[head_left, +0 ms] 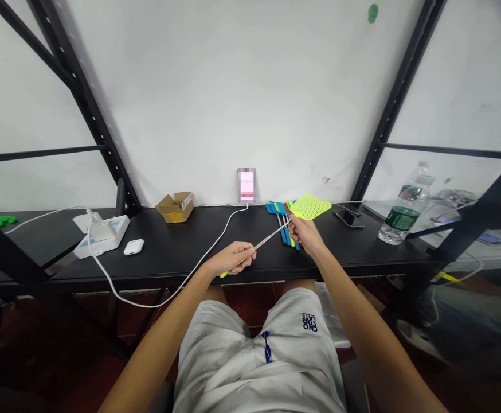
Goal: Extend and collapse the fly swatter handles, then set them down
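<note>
Over the black desk's front edge: left hand (235, 257) grips the yellow-green plastic, metal-shafted swatter (311, 207) by its handle; right hand (302, 231) pinches the shaft near its head, likely steadying it.

A yellow-green fly swatter (311, 207) is held slantwise, its handle gripped by the left hand (236, 258) and its shaft, near the mesh head, by the right hand (301, 230). More swatters (285, 234) are laid together on the black table (216, 229).

Lime-green plastic mesh swatter head (311, 207), patterned with tiny holes; black flat table (207, 241); light-grey cloth shorts (250, 367) with navy lettering.
</note>
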`<control>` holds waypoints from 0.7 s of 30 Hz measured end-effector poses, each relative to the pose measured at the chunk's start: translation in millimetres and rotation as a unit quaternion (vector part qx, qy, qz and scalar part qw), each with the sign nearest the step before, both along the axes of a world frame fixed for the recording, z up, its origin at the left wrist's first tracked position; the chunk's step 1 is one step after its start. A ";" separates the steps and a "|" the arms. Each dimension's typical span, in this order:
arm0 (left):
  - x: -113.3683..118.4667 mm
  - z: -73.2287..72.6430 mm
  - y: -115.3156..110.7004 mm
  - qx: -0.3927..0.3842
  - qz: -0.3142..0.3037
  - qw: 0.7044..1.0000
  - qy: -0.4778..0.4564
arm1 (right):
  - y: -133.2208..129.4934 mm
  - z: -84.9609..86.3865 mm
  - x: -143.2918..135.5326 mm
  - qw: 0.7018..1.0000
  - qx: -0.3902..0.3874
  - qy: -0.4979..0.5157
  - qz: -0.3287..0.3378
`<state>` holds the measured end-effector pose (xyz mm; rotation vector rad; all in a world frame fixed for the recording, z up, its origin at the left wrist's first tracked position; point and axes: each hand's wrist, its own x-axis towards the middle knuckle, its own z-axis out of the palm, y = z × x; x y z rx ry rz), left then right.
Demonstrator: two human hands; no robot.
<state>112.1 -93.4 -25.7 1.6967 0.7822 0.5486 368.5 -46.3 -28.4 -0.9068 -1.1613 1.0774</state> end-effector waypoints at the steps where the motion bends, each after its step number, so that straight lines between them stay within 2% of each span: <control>1: 0.0 -0.8 0.4 0.002 0.001 1.000 -0.001 | -0.3 -0.8 -2.7 1.000 -0.002 -0.004 -0.001; 9: -0.2 -3.3 2.1 0.001 0.004 1.000 -0.010 | -0.7 -0.7 -11.2 0.998 -0.018 0.053 0.038; 14: 0.0 -1.5 1.2 0.000 0.008 1.000 0.002 | 6.1 2.1 3.3 0.992 -0.022 0.123 -0.015; 21: 0.4 0.2 0.2 0.002 0.007 1.000 0.006 | 5.0 4.8 10.0 0.987 -0.015 0.144 -0.075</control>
